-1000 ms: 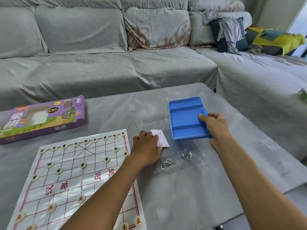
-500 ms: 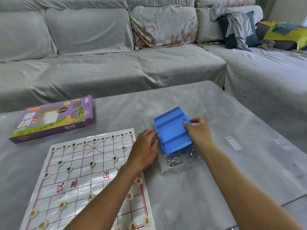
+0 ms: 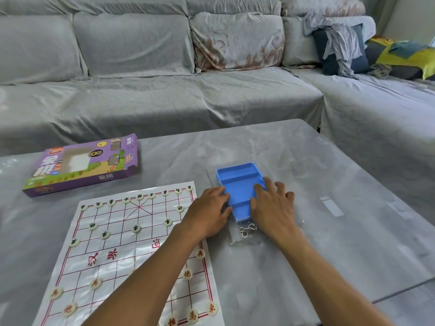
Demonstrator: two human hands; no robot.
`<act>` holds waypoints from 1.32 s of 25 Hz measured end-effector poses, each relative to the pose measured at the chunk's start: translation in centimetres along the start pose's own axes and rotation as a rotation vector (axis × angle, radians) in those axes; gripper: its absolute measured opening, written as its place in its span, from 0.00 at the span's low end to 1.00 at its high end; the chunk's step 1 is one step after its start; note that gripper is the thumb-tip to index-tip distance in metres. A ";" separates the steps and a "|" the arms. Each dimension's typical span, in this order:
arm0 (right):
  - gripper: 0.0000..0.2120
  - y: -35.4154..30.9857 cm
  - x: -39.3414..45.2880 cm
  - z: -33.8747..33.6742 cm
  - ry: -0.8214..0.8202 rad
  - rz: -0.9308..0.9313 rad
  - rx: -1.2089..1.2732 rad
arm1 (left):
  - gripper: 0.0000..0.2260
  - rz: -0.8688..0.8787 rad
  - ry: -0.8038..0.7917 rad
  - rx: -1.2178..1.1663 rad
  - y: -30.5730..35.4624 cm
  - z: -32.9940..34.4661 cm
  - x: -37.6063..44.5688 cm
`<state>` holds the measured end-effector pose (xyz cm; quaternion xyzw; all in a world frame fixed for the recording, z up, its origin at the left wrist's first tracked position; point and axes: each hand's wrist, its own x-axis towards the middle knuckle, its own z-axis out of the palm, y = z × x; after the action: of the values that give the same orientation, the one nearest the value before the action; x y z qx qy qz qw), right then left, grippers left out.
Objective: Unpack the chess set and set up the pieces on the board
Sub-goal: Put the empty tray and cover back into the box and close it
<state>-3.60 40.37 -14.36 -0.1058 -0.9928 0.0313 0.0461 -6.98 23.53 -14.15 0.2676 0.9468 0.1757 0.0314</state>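
Note:
The white paper chess board (image 3: 131,243) lies flat on the table, with round cream pieces (image 3: 136,228) on its lines: black-marked ones at the far side, red-marked ones near me. Right of the board sits the blue plastic tray (image 3: 237,182), on a clear plastic sheet. My left hand (image 3: 209,212) grips the tray's left edge with curled fingers. My right hand (image 3: 270,205) rests on the tray's right side with its fingers spread flat. Its compartments look bare where they show.
The purple chess box (image 3: 84,163) lies at the table's far left. Two metal ring puzzles (image 3: 247,229) sit in clear plastic just below the tray. A pale strip (image 3: 332,207) lies on the table to the right. A grey covered sofa (image 3: 164,95) runs behind the table.
The blue tray has moved left, closer to the board, and now covers the white paper slip. My left hand went from the slip to the tray's left edge. My right hand flattened on top.

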 end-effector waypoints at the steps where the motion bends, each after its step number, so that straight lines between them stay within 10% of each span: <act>1: 0.20 -0.5 -0.5 0.3 -0.032 -0.033 0.029 | 0.19 0.006 -0.024 0.009 0.0 -0.3 0.0; 5: 0.24 -0.6 -1.5 1.4 -0.093 -0.065 0.092 | 0.21 -0.011 -0.085 -0.161 -1.7 -1.5 -0.6; 10: 0.25 -0.9 0.2 2.3 -0.059 -0.068 0.030 | 0.18 -0.395 0.289 0.029 -11.3 -6.1 1.4; 14: 0.25 -1.1 1.4 2.8 -0.064 -0.061 0.034 | 0.15 -0.630 0.060 0.281 -18.6 -8.3 3.2; 24: 0.24 1.7 0.7 2.0 -0.060 -0.030 0.102 | 0.16 -0.388 0.203 0.057 -19.3 -8.0 3.4; 33: 0.21 8.9 -2.9 0.8 -0.006 0.080 0.162 | 0.10 0.169 0.172 -0.091 -3.5 -5.9 6.0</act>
<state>0.98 48.44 -16.08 -0.1411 -0.9822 0.1135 0.0501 -14.70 21.98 -9.66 0.3287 0.9112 0.2428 -0.0526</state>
